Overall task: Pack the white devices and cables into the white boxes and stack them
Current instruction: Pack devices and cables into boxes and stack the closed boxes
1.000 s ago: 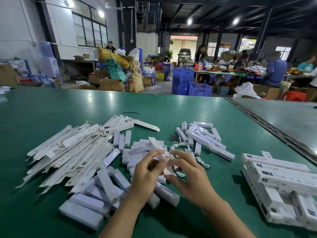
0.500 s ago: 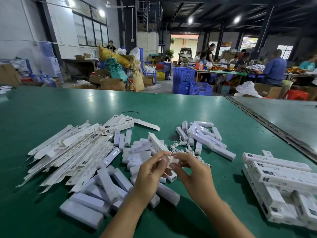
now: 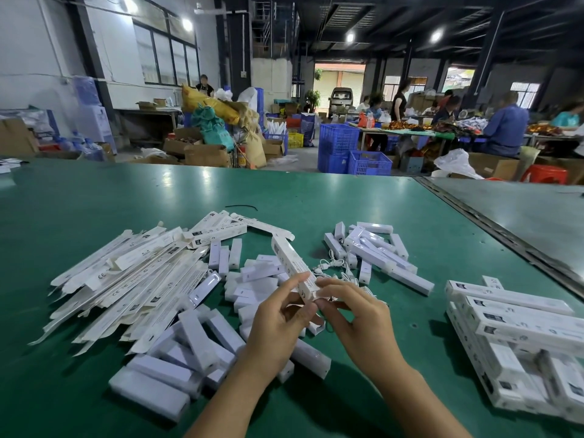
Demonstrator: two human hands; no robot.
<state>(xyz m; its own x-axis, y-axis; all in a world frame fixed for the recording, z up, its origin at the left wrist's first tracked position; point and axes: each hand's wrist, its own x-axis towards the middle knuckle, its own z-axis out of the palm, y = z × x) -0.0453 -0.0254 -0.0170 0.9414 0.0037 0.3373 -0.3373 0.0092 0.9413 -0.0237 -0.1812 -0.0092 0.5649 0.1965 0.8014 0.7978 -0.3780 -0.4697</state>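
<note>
A long white box (image 3: 292, 263) is held just above the surface, its far end pointing away and its near end caught between both hands. The left hand (image 3: 281, 317) pinches that near end from the side with thumb and fingers. The right hand (image 3: 357, 314) meets it there, fingertips curled against the end flap. Whether a device and cable are already inside cannot be told.

The step in hand looks like closing the end of the box. The next move probably calls for tucking the flap fully home, then carrying the box over to the packed boxes (image 3: 518, 314) stacked at the right.

Under and around the hands lie loose white devices (image 3: 196, 336), with more further back and a tangle of cables (image 3: 331, 267) between. To the left spreads a heap of flat boxes (image 3: 132, 279) not yet folded, so much of the task seems left.

The green surface (image 3: 316, 197) is broad and glossy. Beyond it the room is a workshop with blue crates (image 3: 354, 150), sacks, cartons, a van (image 3: 341, 98) in the doorway, and people seated at tables on the right.
</note>
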